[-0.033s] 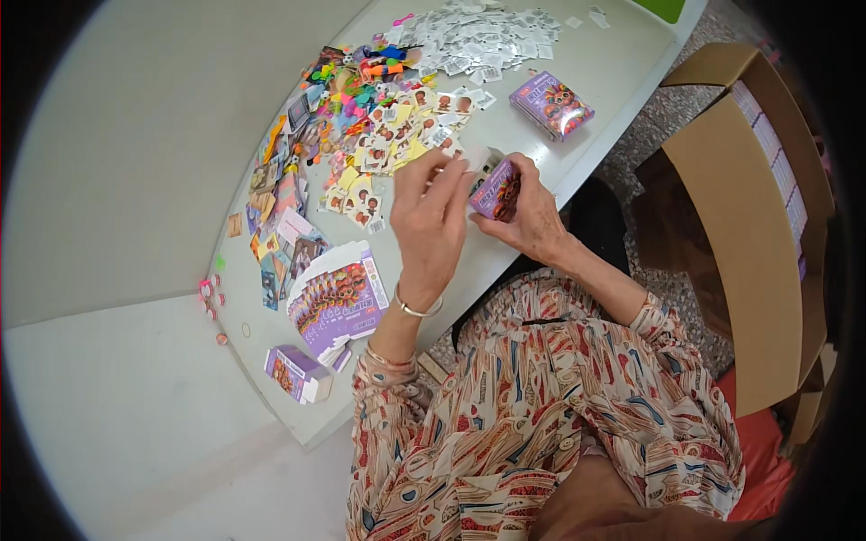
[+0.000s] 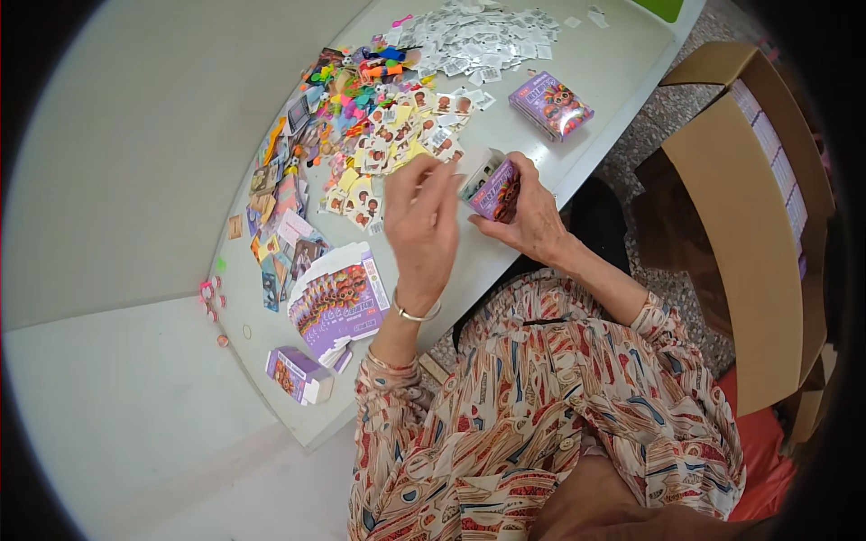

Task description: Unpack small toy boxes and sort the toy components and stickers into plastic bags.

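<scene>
My right hand (image 2: pixel 534 209) grips a small purple picture box (image 2: pixel 496 194), its fingers wrapped round the side. The box is tilted, and its top end stands open toward the left with the flap up. Something pale and dark shows inside the opening, too small to name. Just left of that opening is my left hand (image 2: pixel 422 230), apart from the box, with its fingers bent and close together. Whatever is at its fingertips cannot be made out. Beyond both hands lie many square stickers or cards with cartoon figures (image 2: pixel 370 212).
Small colourful toys (image 2: pixel 347 95) and white packets (image 2: pixel 478 41) are heaped farther back. A closed purple box (image 2: pixel 552 105) lies to the right. Fanned flat cartons (image 2: pixel 338 302) and another purple box (image 2: pixel 298 374) rest at left. A large cardboard carton (image 2: pixel 735 243) stands beyond the table's right edge.
My left hand has drawn slightly left, away from the opening of the purple box. My right hand and the box have hardly moved.
</scene>
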`<act>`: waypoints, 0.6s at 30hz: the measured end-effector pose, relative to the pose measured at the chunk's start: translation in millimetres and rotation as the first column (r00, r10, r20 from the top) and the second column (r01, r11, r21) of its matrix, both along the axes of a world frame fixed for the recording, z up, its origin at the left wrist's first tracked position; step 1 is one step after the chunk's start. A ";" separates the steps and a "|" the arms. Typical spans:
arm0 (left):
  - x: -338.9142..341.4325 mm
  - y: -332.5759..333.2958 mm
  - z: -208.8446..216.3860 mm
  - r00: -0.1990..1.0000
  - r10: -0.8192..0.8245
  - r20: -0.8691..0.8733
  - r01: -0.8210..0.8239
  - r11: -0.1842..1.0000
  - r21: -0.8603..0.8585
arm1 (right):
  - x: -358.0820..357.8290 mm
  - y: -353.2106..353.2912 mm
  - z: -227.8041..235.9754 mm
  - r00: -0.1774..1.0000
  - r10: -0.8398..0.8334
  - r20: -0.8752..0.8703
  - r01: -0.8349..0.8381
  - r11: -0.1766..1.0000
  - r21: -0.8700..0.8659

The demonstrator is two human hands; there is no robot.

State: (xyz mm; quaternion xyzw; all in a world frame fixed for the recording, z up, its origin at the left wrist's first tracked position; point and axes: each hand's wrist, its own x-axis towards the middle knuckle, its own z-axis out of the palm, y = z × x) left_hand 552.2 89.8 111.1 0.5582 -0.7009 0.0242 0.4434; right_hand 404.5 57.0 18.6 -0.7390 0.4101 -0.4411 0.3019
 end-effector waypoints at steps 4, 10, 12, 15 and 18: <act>15.7 11.8 -24.0 0.864 0.067 -0.499 0.066 0.967 0.245 | -2.9 -2.9 8.5 0.999 0.014 -0.045 -0.016 0.999 -0.036; 27.4 0.9 -33.8 0.509 0.219 -0.833 0.501 0.711 0.493 | -3.7 -3.2 10.1 0.993 0.114 -0.019 -0.114 0.993 0.028; 24.7 -3.7 -34.3 0.569 0.204 -0.796 0.570 0.600 0.561 | -4.8 -3.4 9.5 0.982 0.162 -0.097 -0.174 0.976 -0.134; 12.9 -1.3 -34.4 0.635 0.151 -0.758 0.505 0.661 0.554 | -5.3 -6.2 8.0 0.980 0.138 -0.145 -0.165 0.966 -0.197; -1.8 11.5 -51.6 0.788 0.054 -0.613 0.270 0.865 0.423 | -6.6 -7.2 6.3 0.974 0.141 -0.180 -0.177 0.962 -0.206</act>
